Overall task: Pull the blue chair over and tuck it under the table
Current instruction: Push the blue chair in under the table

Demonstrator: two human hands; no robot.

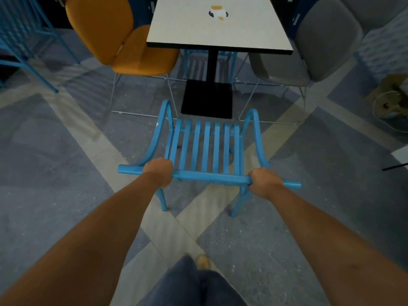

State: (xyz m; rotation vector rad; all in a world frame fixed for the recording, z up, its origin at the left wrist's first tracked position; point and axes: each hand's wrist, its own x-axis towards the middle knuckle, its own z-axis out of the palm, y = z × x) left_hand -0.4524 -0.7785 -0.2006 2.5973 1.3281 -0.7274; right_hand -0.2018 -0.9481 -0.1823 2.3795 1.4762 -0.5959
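Both hands are clamped on the top rail of the blue chair (206, 149): the left hand (158, 171) grips just left of the slats, the right hand (263, 181) near the rail's right end. The chair sits at the centre of the frame, its seat pointing toward the table (218, 27) at upper centre, not yet under it. The likely snag is the black pedestal base (206, 99) straight ahead; the front legs could strike it if the chair is pushed in off-line. Room is narrow: an orange chair (132, 45) at upper left and a grey chair (309, 49) at upper right flank the gap, their wire legs close beside the blue armrests. Open floor lies behind, toward the bottom of the frame.
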